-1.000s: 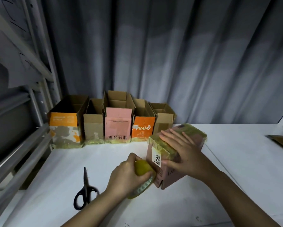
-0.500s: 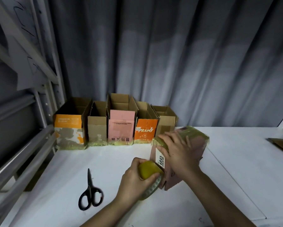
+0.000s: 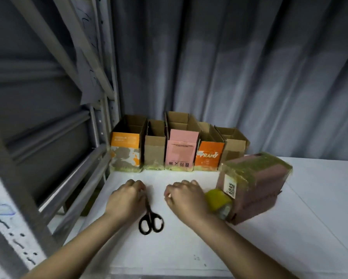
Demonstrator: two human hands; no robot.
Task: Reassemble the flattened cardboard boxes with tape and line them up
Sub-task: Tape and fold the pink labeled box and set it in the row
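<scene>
A pink cardboard box (image 3: 255,190), wrapped in yellowish tape and bearing a white label, lies on its side on the white table (image 3: 189,250) at the right. A yellow tape roll (image 3: 216,199) leans against its near end. My right hand (image 3: 187,198) sits just left of the roll with its fingers curled; what they hold is hidden. My left hand (image 3: 128,196) curls over the blades of the black scissors (image 3: 151,222), whose handles point toward me. Several assembled open boxes (image 3: 181,152) stand in a row at the back.
A grey metal shelving rack (image 3: 100,158) runs along the table's left edge. A grey curtain (image 3: 229,77) hangs close behind the row of boxes. The row's rightmost box (image 3: 234,146) stands just behind the pink box.
My left hand let go of the tape roll and moved left onto the scissors. My right hand came off the pink box's top and dropped beside the roll. The view shifted left.
</scene>
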